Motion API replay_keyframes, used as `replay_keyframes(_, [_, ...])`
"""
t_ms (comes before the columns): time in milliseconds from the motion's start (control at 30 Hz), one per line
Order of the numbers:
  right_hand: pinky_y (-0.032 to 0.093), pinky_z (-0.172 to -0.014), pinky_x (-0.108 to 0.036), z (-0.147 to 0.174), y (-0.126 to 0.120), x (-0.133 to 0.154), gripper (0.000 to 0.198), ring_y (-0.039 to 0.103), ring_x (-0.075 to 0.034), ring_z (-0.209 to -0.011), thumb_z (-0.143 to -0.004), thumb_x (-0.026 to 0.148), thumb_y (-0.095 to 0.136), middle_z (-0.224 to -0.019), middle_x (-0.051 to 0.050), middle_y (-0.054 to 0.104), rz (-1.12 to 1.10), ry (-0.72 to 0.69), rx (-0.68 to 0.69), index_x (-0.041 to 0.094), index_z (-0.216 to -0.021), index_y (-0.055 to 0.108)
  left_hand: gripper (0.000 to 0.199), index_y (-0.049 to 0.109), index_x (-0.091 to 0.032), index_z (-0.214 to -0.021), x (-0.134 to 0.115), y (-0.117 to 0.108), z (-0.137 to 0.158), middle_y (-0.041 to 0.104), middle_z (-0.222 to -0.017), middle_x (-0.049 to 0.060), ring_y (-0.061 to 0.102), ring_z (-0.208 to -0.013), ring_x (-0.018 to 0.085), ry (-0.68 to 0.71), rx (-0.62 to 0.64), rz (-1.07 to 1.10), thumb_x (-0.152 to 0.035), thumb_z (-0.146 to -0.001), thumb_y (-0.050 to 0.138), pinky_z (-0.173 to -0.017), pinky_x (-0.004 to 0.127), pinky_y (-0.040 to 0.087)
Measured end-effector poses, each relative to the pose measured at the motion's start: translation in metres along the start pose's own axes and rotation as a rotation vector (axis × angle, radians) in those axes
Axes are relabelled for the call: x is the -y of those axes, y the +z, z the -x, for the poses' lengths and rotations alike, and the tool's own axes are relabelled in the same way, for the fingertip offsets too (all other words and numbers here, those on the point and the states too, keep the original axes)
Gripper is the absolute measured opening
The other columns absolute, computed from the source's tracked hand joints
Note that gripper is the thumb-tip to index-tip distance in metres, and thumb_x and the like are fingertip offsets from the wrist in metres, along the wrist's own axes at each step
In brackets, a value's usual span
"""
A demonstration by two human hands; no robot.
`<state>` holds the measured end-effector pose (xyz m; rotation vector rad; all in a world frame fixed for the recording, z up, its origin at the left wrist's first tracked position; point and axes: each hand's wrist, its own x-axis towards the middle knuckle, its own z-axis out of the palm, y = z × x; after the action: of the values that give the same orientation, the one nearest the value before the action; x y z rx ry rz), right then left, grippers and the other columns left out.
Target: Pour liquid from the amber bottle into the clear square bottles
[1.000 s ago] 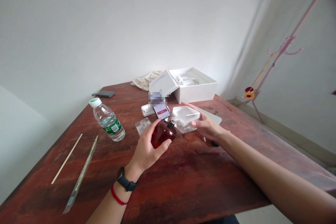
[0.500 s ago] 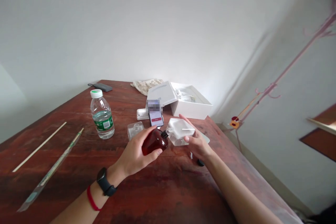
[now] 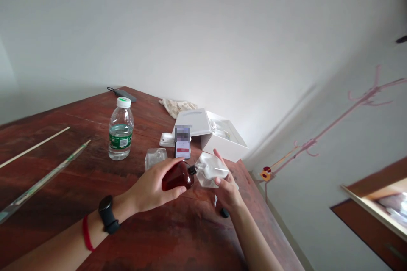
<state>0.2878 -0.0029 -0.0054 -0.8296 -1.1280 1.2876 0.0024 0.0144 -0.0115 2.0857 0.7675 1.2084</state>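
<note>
My left hand (image 3: 159, 184) is wrapped round a dark amber bottle (image 3: 178, 176), tilted so that its threaded black neck points right. That neck meets the narrow mouth of a clear, square-sided bottle (image 3: 211, 170), which lies tipped toward it. My right hand (image 3: 227, 184) grips the clear bottle from the right, thumb in front and fingers behind. Whether liquid passes between the two mouths, I cannot tell. Beyond my left hand another clear square container (image 3: 155, 157) rests on the table. A small black cap (image 3: 224, 212) lies below my right hand.
A water bottle (image 3: 121, 131) with a green label stands at the left, near a wooden stick (image 3: 34, 147) and a wrapped pair of chopsticks (image 3: 54, 171). Behind my hands are a phone (image 3: 182, 148), a white case (image 3: 166, 139), an open white box (image 3: 224, 146) and a cloth (image 3: 178, 106).
My view has tilted and shifted, so the table's contents sit at a different angle. Both hands keep hold of their bottles, with the two necks still together.
</note>
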Motion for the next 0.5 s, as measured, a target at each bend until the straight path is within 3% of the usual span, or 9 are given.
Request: replay_keyframes(500, [0.059,-0.103,-0.046,0.0002,-0.0041,-0.0017,0.111,0.076,-0.032,-0.116,-0.069,0.042,0.097,-0.131,-0.004,0.079,0.018,-0.016,0.006,0.039,-0.165,0.043,0.070,0.057,-0.029,-0.153,-0.0054,-0.0020,-0.0017,0.072,-0.144,0.011,0.073,-0.126,0.035,0.003,0.000,0.022,-0.042,-0.088,0.080,-0.111,0.050,0.059])
